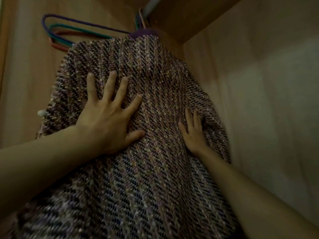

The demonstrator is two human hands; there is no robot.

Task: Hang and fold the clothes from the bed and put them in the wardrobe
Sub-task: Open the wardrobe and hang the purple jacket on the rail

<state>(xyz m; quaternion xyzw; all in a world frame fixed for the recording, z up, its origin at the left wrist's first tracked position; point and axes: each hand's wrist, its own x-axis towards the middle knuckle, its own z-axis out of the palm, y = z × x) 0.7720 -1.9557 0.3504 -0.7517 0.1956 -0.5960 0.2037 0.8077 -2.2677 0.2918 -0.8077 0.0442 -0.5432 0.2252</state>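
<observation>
A purple, black and cream tweed garment (151,69) hangs inside the wardrobe on a purple hanger (144,32) from the rail (149,6). My left hand (107,118) lies flat on the fabric with its fingers spread. My right hand (194,130) rests on the garment's right side, fingers pressed into a fold near its edge. Neither hand closes around the cloth. The garment's lower part fills the bottom of the view.
Empty purple, green and pink hangers (69,31) hang to the left behind the garment. The wardrobe's wooden back panel (25,75) is at the left, and a side wall (267,100) stands close on the right. A wooden shelf or top panel (189,18) is above.
</observation>
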